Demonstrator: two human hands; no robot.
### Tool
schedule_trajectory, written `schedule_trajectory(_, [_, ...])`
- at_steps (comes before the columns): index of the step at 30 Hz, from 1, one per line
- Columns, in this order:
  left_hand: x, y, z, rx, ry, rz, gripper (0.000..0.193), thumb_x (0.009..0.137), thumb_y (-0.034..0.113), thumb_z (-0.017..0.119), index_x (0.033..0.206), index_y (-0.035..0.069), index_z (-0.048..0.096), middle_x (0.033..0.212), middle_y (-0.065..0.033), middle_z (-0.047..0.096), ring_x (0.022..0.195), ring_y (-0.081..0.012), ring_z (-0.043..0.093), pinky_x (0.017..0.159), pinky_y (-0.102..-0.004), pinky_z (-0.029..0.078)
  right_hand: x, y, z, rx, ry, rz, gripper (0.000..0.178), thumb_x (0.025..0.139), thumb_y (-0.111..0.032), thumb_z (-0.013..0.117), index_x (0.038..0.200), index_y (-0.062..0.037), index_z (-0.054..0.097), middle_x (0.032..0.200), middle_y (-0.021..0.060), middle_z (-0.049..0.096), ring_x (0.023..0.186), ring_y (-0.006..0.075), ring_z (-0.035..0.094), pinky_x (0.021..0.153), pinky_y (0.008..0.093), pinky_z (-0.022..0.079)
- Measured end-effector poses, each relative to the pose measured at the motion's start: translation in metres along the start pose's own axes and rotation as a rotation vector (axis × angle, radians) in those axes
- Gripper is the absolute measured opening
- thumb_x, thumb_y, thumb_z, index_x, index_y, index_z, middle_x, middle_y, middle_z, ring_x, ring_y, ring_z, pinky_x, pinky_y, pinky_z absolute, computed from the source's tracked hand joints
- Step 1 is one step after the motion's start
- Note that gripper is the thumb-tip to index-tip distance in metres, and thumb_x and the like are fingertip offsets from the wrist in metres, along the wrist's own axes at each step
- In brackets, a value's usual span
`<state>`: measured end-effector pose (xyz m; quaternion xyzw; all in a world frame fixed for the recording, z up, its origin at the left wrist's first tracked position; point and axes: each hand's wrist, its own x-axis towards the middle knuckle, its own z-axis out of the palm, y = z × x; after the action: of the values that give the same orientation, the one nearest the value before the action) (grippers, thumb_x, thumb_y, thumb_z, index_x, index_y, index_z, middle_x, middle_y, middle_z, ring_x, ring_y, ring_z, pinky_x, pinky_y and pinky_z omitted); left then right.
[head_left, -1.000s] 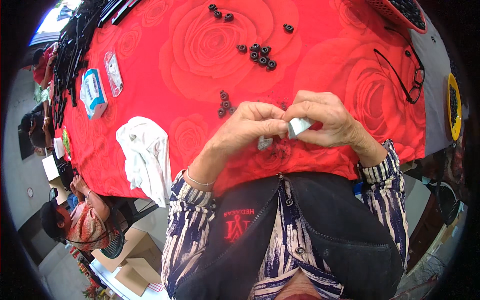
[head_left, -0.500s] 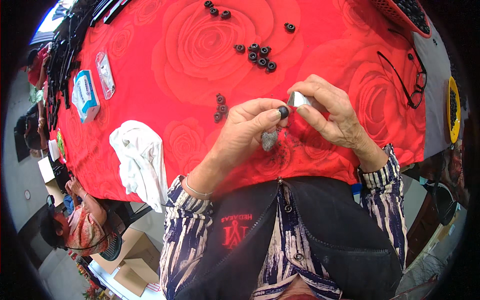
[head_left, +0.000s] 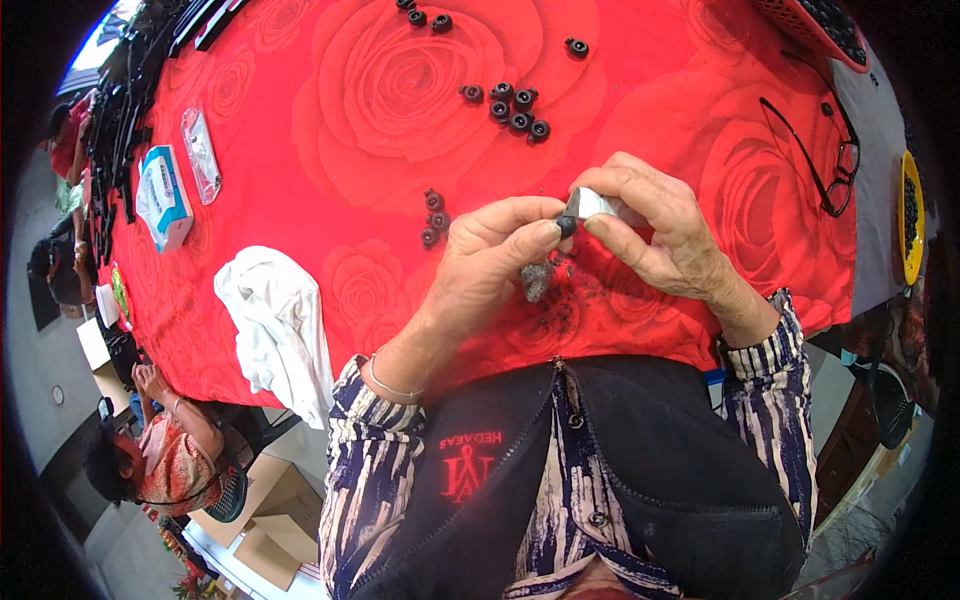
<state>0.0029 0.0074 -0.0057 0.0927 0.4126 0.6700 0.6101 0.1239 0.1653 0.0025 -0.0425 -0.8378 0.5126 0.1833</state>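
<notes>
Between thumb and fingertips, my left hand (head_left: 485, 252) pinches a small round black part (head_left: 566, 225). My right hand (head_left: 665, 228) grips a short blade wrapped in white (head_left: 594, 203), and its tip is against or very close to the black part. Below my left fingers lies a fuzzy grey clump (head_left: 536, 284), partly hidden by the hand. Dark crumbs are scattered around it on the red rose-patterned tablecloth (head_left: 380, 330). Several black knobbed parts (head_left: 434, 219) lie just left of my left hand, and another cluster (head_left: 518, 110) sits farther off.
A white cloth (head_left: 275, 330) lies at the left, with a tissue pack (head_left: 163, 200) and clear plastic case (head_left: 201, 155) beyond it. Eyeglasses (head_left: 838, 185) rest at the right, near a yellow tray (head_left: 911, 262) and a red basket (head_left: 815, 30). A co-worker (head_left: 180, 455) sits at the left.
My right hand has brought the wrapped blade slightly left, up to the black part. The view has shifted a little; the things on the table appear unmoved.
</notes>
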Motion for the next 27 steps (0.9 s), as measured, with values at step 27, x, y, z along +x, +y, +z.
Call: schedule_trajectory(27, [-0.0026, -0.0048, 0.0036, 0.060, 0.089, 0.056, 0.021, 0.088, 0.012, 0.056, 0.103, -0.001, 0.061, 0.083, -0.0017, 0.061, 0.076, -0.0053, 0.054, 0.067, -0.0181, 0.042, 0.0001, -0.0015, 0.0003, -0.034, -0.009, 0.010, 0.021, 0.076, -0.006, 0.061, 0.095, 0.0012, 0.055, 0.073, 0.0113, 0.051, 0.061, 0.0249, 0.052, 0.053, 0.0325, 0.042])
